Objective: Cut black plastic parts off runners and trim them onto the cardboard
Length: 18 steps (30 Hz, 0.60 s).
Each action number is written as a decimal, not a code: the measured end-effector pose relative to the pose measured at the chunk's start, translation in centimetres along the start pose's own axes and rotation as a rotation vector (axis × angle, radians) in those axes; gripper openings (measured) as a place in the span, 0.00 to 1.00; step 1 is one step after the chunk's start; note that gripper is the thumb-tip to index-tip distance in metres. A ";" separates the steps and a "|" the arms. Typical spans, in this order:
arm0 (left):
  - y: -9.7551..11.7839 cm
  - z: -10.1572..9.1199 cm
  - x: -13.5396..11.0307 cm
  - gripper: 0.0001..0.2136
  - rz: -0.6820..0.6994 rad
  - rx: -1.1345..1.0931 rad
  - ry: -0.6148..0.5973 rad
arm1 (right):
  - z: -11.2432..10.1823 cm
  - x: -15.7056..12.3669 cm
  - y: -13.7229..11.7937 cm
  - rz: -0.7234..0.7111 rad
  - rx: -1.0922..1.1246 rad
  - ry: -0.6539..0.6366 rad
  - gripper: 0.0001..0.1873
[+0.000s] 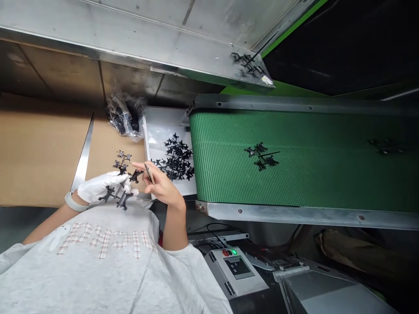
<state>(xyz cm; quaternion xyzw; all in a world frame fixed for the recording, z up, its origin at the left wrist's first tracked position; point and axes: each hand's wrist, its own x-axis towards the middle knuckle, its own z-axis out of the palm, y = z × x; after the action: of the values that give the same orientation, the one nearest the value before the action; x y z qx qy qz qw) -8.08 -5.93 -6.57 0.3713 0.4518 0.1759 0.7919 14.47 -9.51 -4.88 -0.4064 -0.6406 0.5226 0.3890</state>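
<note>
My left hand (pixel 104 186) wears a white glove and is closed on a black plastic moulded sprue (pixel 121 188) with several small parts on its branches. My bare right hand (pixel 159 183) is just right of it, fingers curled round a small slim tool (pixel 149 173) whose tip points at the sprue. A few loose small parts (pixel 122 158) lie on the cardboard just beyond the hands. A white tray (pixel 156 125) right of the hands holds a pile of black sprues (pixel 176 158).
A green conveyor belt (pixel 301 170) runs to the right and carries another sprue (pixel 262 155). A clear bag of black parts (pixel 126 115) lies behind the hands. Cardboard (pixel 39 152) spreads to the left. A control box with red and green buttons (pixel 234 268) sits below.
</note>
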 end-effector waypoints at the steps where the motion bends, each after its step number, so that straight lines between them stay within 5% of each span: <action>1: 0.2 0.1 -0.3 0.16 0.001 0.009 0.008 | 0.0 -0.5 -0.1 -0.009 -0.026 0.053 0.40; 6: 2.2 1.3 -2.6 0.17 0.084 0.157 0.027 | 0.7 -2.2 -1.2 0.034 -0.177 0.217 0.25; 11: 3.4 2.1 -4.6 0.19 0.112 0.173 0.061 | 1.7 -2.3 -2.0 -0.092 -0.215 0.332 0.26; 18: 3.3 2.3 -5.9 0.22 0.069 0.100 0.069 | 2.6 -2.4 -2.6 -0.197 -0.217 0.305 0.16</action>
<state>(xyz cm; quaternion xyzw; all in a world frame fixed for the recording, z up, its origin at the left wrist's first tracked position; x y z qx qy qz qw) -9.04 -8.36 0.06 0.4193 0.4740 0.1930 0.7499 12.68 -12.94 -2.90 -0.4557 -0.6636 0.3422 0.4847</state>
